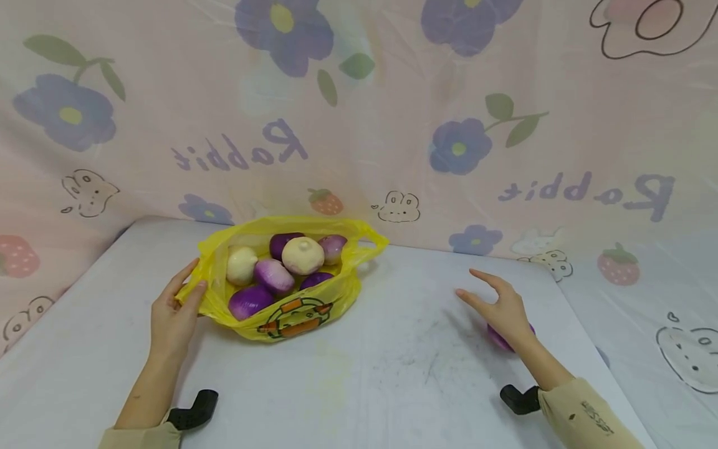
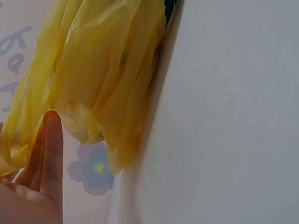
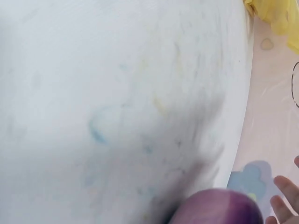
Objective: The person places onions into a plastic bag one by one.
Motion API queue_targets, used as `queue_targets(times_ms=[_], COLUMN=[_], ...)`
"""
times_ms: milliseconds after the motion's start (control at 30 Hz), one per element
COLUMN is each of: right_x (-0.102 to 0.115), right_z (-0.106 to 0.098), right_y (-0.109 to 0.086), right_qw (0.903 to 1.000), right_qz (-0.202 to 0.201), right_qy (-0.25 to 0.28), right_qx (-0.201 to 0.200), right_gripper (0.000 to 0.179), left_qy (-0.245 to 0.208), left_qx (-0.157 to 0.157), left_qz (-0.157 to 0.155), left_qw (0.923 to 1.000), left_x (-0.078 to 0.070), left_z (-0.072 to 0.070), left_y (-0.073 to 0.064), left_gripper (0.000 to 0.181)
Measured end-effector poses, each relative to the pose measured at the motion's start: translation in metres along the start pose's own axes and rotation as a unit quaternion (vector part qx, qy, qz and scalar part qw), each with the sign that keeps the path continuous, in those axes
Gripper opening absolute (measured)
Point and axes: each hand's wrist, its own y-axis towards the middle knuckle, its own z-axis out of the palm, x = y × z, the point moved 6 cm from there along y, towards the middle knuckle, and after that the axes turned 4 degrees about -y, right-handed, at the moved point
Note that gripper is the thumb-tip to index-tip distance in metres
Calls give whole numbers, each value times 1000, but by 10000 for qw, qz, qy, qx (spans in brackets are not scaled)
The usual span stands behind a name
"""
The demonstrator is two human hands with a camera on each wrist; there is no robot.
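Note:
A yellow plastic bag (image 1: 342,299) stands on the table, its mouth held wide. Inside lie several purple onions (image 1: 251,302) and two pale, cream-coloured round vegetables (image 1: 303,255), perhaps white onions. My left hand (image 1: 174,315) grips the bag's left edge between thumb and fingers; in the left wrist view the yellow plastic (image 2: 98,70) hangs over the thumb (image 2: 52,154). On the right, my right hand (image 1: 505,312) is held above the table, thumb and fingers spread with nothing between them. One more purple onion (image 1: 499,338) lies below it, partly hidden by the hand and wrist.
The white table (image 1: 381,386) carries faint smudges and coloured marks. Behind it hangs a pink cloth (image 1: 370,143) printed with flowers, rabbits and strawberries. A black wrist mount (image 1: 193,410) sits at the left cuff, another black mount (image 1: 520,399) at the right cuff.

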Motion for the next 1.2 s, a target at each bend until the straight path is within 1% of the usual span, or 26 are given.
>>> queue_targets(times_ms=[100,267,467,667,1000,1200], right_x=[-6,-14,-25,-37,-62,-70], right_z=[-4,-12,-17,-16,-18,-14], right_y=[-3,-7,-15,-23,-38,-45], right_qw=[10000,9996,9993,9986,9959,9931], right_qz=[83,236,303,349,765,986], right_qy=[-44,-178,-231,-408,-481,-575], right_qx=[8,-6,19,36,19,251], right_gripper=[70,71,70,68,71,73], left_qy=[-22,-89,-4,-41,-172,-239], left_qx=[21,15,16,-36,-71,-65], left_qz=[50,-22,-56,-90,-133,-84], left_qw=[10000,10000,10000,9999,9997,9997], left_x=[-1,-1,0,1,3,3], left_z=[0,0,-1,-1,0,1], left_y=[0,-1,0,2,2,3], left_gripper=[46,46,46,47,46,46])
